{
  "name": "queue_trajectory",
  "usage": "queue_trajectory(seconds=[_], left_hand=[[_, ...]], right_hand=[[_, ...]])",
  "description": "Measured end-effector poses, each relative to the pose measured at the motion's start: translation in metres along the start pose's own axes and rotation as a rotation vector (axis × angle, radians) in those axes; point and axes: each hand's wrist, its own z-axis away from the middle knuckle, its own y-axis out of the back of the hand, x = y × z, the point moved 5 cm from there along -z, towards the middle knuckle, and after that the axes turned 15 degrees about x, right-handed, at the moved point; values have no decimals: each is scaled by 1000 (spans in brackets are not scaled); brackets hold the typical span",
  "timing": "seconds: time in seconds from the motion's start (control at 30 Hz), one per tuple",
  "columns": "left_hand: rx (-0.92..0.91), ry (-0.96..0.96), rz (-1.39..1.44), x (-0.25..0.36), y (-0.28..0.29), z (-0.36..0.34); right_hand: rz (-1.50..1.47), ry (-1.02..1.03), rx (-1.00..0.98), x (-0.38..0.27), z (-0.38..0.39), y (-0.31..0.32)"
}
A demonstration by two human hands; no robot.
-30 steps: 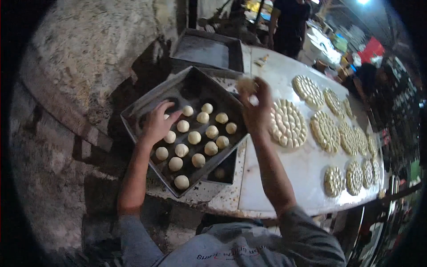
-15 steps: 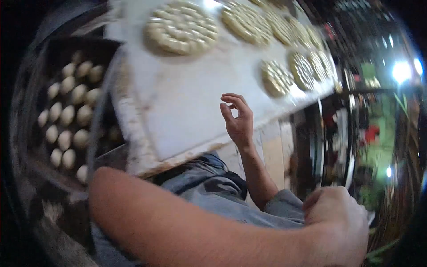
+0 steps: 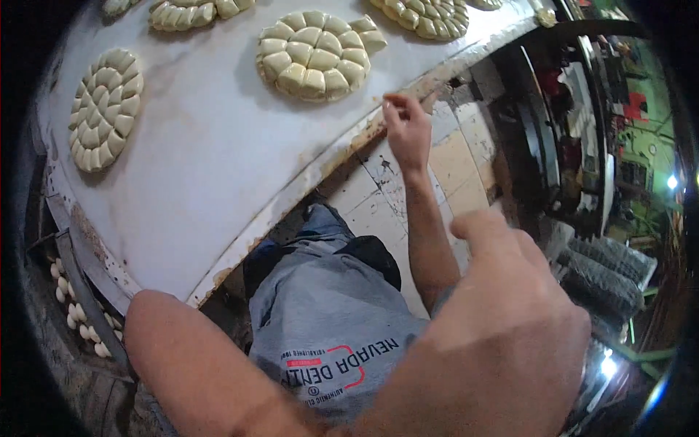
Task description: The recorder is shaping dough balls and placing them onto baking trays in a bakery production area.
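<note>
My left hand looms large at the lower right, its arm crossing in front of my body; the fingers are bent but blurred and partly hidden. My right hand is at the near edge of the white table, fingers loosely curled and nothing visible in them. Beyond it lies a round, glossy, segmented dough piece with a small side lobe. An oval segmented piece lies further left, and several more sit along the top of the view.
A metal tray of dough balls is at the lower left, beside the table corner. Tiled floor shows past the table edge. At the right are dark rails, dark wrapped bundles, green framework and lamps.
The view has swung rightward, away from the tray. My left hand has left the tray and moved across to the right. My right hand no longer holds the pale item from a second ago.
</note>
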Motion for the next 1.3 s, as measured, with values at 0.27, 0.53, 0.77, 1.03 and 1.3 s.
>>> queue_trajectory(seconds=[0.27, 0.53, 0.77, 1.03, 1.3], left_hand=[[-28, 247, 159, -95, -34, 25], [429, 1083, 669, -173, -100, 191], [958, 782, 1003, -190, -111, 213], [1091, 1006, 742, -203, -72, 343], [826, 974, -728, -231, -52, 404]], right_hand=[[396, 328, 293, 42, -143, -96], [146, -95, -62, 24, -103, -29], [-440, -314, -578, -88, 102, -63], [-826, -343, -131, -183, 108, -128], [409, 902, -492, -76, 141, -169]])
